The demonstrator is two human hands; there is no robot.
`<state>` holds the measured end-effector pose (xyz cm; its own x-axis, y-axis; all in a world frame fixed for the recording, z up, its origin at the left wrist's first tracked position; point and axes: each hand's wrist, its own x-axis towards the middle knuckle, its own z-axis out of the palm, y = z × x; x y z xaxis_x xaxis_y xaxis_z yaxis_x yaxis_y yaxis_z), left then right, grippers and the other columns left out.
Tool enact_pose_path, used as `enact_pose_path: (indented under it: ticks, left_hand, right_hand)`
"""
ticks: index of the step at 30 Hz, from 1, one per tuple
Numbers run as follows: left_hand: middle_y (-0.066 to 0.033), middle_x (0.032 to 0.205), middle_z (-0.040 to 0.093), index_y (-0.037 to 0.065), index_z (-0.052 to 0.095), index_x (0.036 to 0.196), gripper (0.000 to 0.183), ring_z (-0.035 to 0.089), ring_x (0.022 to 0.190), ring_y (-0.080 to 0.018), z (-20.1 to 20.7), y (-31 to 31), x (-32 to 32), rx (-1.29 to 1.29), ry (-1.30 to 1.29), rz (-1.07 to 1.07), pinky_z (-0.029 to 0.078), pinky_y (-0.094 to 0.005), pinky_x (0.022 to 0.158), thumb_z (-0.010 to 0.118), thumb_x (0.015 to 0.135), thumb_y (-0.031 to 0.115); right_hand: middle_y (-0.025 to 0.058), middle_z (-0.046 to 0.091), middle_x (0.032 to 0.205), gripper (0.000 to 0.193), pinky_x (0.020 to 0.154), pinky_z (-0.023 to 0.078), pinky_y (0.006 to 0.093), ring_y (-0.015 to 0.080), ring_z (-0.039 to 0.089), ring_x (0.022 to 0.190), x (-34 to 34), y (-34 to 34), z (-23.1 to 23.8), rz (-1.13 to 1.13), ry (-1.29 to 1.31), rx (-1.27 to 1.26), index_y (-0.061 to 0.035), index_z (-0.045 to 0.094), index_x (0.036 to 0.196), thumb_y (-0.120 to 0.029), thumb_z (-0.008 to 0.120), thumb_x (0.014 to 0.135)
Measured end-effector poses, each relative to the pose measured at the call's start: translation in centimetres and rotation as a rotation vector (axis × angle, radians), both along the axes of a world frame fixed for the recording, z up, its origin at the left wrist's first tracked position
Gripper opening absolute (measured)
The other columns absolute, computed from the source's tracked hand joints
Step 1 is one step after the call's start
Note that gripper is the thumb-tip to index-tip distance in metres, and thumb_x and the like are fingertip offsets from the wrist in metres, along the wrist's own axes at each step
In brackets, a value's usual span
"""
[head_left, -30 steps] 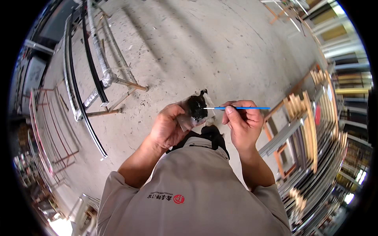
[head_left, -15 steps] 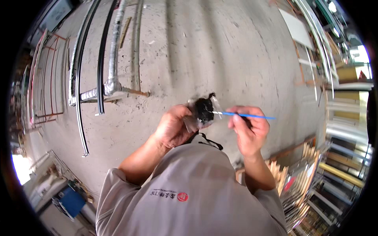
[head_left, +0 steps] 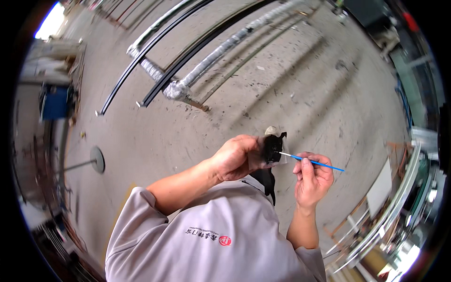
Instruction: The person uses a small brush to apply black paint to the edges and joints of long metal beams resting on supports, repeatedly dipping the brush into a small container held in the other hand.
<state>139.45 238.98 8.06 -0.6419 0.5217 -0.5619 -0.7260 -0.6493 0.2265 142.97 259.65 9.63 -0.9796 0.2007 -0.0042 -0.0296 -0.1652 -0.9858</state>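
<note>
My left hand [head_left: 237, 157] is closed around a small clear plastic bag [head_left: 256, 160], its far part covered with wet-looking black paint [head_left: 272, 146]. In my right hand [head_left: 314, 181], a thin blue paintbrush [head_left: 323, 165] is pinched between thumb and fingers. The brush's pale front end points left and meets the black patch; the bristles cannot be made out against it. Both hands are in front of my grey shirt, above the floor. Beyond the bag's top edge shows a small pale lump that I cannot identify.
Long black metal profiles [head_left: 136, 63] lie across a rack [head_left: 176, 90] with wrapped bars, ahead to the left. A round plate on a rod [head_left: 97, 160] stands at the left, below a blue box-like object [head_left: 55, 101]. A white panel [head_left: 378, 188] leans among racks at the right.
The surroundings have swung clockwise in view, as I have turned left. My hands still hold the bag and the paintbrush close together, the brush at the black paint.
</note>
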Motion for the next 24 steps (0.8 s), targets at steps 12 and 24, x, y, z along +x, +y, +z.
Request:
enact_pose_path:
  ticks: [12,24]
  left_hand:
    - [-0.0207,0.110,0.064,-0.011,0.057,0.115,0.036,0.064,0.101,-0.0337,0.9,2.7,-9.6,-0.111,-0.070,0.626,0.049,-0.0506,0.101,0.043,0.085,0.003]
    - [-0.0212,0.112,0.065,-0.012,0.058,0.115,0.037,0.065,0.103,-0.0326,-6.2,-9.1,-14.2,-0.150,-0.127,0.842,0.050,-0.0491,0.099,0.043,0.084,0.003]
  right_hand:
    - [0.0214,0.067,0.101,0.015,0.059,0.049,0.0228,0.0134,0.061,0.070,-23.5,0.9,0.8,0.695,-0.156,-0.174,0.0017,0.053,0.105,0.008,0.056,0.093]
    - [0.0236,0.068,0.099,0.014,0.056,0.049,0.0241,0.0168,0.064,0.070,-33.6,-14.2,-3.8,0.961,-0.303,-0.095,0.0011,0.049,0.108,0.004,0.054,0.095]
